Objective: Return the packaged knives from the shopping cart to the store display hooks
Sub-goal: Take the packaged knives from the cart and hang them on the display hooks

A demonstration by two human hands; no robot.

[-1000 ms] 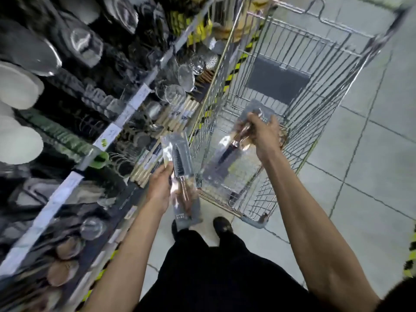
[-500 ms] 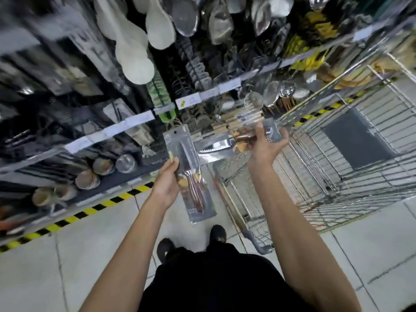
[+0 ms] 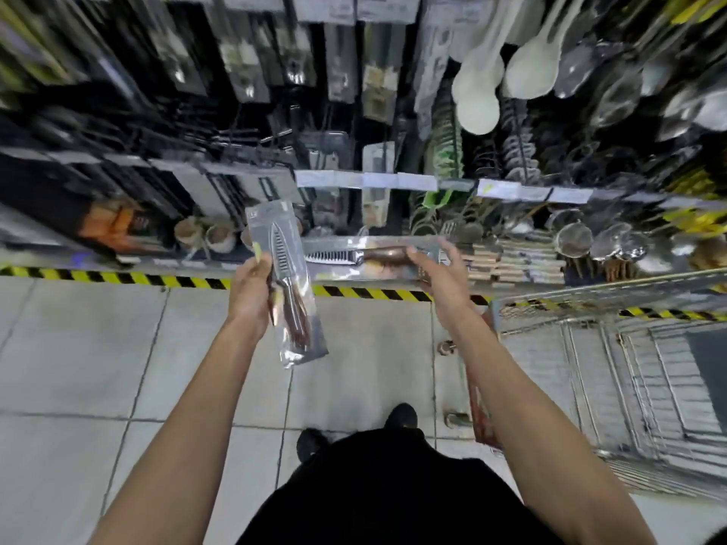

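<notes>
Left hand [image 3: 251,293]: centre-left of frame, fingers curled round the left edge of the upright knife pack [image 3: 293,300], firm grip at mid-length.
Upright knife pack: clear plastic sleeve with grey header card, dimpled steel blade pointing up-frame, brown handle below. Lower end hanging free over the floor. Header print too blurred to read.

Right hand [image 3: 436,277]: centre of frame, thumb on top and fingers half spread, holding the handle end of the level knife pack [image 3: 346,256].
Level knife pack: clear plastic sleeve, steel blade pointing frame-left, brown handle against the palm. Lying roughly horizontal, blade end just beside the upright knife pack. No legible writing.

Both packs out of the silver wire shopping cart [image 3: 629,348], at lower right of frame, and in front of the bottom shelf. Neither on a hook.

Display rack of hanging dark packs [image 3: 244,64]: upper left and upper centre, badly motion-blurred, card text unreadable.
White price-label strip [image 3: 393,180]: across mid-frame along the shelf edge, print not legible, one small green mark toward the right.
Pale plastic spoons [image 3: 478,96]: upper right, hanging bowl down, steel ladles and strainers beyond them.
Yellow-and-black hazard tape [image 3: 118,277]: along the base of the shelving.
Grey tiled floor [image 3: 98,367] across lower left.
Black shoes [image 3: 401,415]: bottom centre.
</notes>
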